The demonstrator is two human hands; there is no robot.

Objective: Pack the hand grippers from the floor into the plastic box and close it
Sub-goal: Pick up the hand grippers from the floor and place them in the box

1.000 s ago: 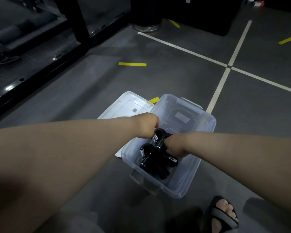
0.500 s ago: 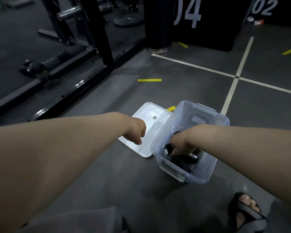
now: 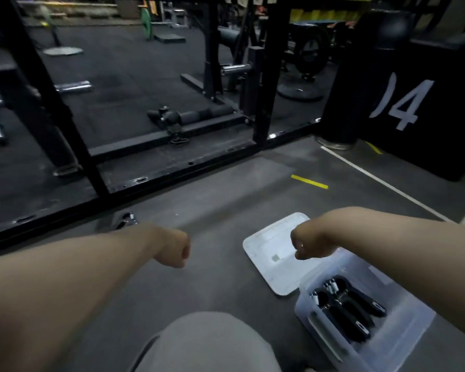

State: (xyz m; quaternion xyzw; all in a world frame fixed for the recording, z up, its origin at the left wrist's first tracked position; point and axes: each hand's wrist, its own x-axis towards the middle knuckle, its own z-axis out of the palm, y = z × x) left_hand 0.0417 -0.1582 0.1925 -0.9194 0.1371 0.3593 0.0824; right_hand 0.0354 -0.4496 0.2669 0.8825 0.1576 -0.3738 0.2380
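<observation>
While hands (L (image 3: 172,248), R (image 3: 308,244)) curl, black grippers (image 3: 349,310) lie in clear plastic box (image 3: 411,326).

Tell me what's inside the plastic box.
Black hand grippers with springs lie in the plastic box. The right forearm covers its far end, hiding anything there.

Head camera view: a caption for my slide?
Black hand grippers in clear plastic box, white lid off beside it; left hand, right hand empty.

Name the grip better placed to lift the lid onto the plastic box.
Right. The right grip hangs over the lid, which lies beside the plastic box; the left grip is farther off, over floor.
</observation>
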